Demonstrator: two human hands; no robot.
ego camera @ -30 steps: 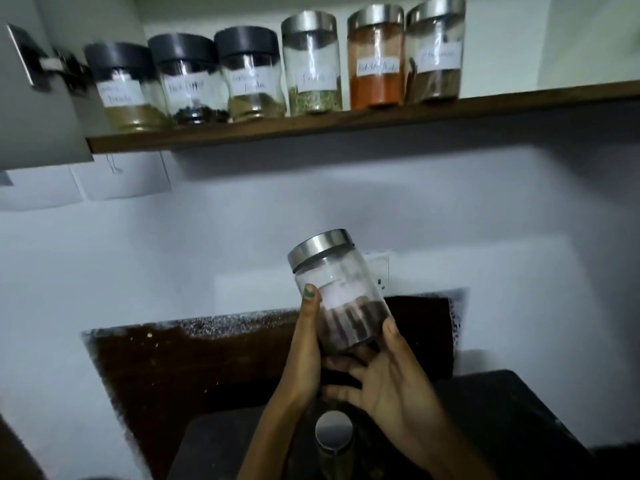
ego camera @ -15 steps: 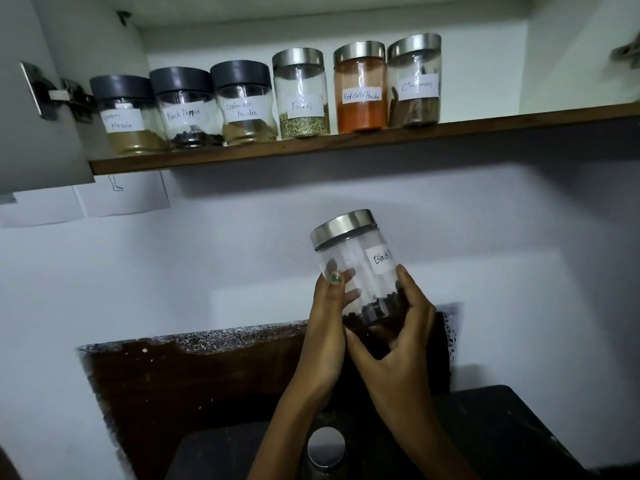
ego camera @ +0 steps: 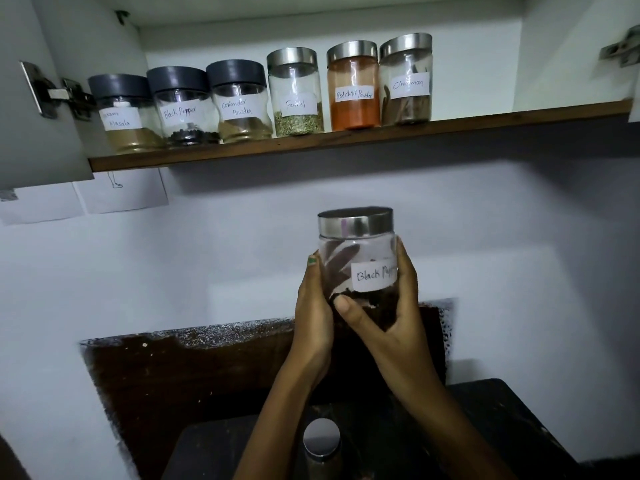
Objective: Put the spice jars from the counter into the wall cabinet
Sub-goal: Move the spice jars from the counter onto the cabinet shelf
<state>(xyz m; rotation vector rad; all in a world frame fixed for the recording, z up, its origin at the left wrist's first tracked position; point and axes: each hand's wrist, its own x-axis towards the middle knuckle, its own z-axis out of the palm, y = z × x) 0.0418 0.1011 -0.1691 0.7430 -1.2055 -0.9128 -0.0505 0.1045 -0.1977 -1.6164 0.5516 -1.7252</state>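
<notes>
Both hands (ego camera: 388,327) gripping jar (ego camera: 358,271), below shelf (ego camera: 346,138)

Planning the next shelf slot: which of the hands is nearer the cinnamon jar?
Right. The right hand grips the held jar on the side below the cinnamon jar; the left hand grips its opposite side, farther left.

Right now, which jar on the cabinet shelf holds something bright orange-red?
The jar labelled Red chilli Powder, second from the right, with a steel lid. It alone is filled nearly to the top with orange-red powder.
</notes>
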